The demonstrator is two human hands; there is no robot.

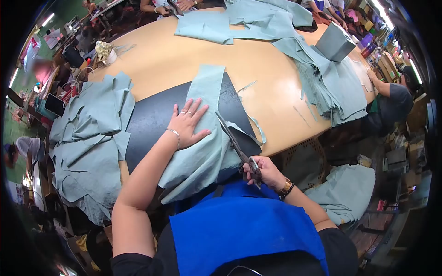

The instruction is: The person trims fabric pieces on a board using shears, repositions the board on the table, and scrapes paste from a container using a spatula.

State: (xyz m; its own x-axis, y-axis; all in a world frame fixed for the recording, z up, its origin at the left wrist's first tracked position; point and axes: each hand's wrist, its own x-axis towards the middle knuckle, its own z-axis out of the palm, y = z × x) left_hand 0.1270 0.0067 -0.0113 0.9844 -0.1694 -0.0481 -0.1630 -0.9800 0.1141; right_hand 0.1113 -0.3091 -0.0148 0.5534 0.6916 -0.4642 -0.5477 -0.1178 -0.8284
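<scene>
My left hand [188, 124] lies flat with its fingers spread on a pale green cloth piece [207, 87], which rests over a black mat [154, 115] and hangs toward me past the table edge. Wrapped round the handles of long dark scissors [234, 140] is my right hand [261, 171], just off the table's front edge. The scissor blades point up and left, along the cloth's right edge. A narrow cut strip [260, 130] curls beside the blades on the right.
Green cloth piles lie on the wooden table [161, 55] at the left [94, 108] and right [338, 87]. A grey-green block [335, 42] tops the right pile. People are at the far side and right. More cloth [347, 191] sits below the table at right.
</scene>
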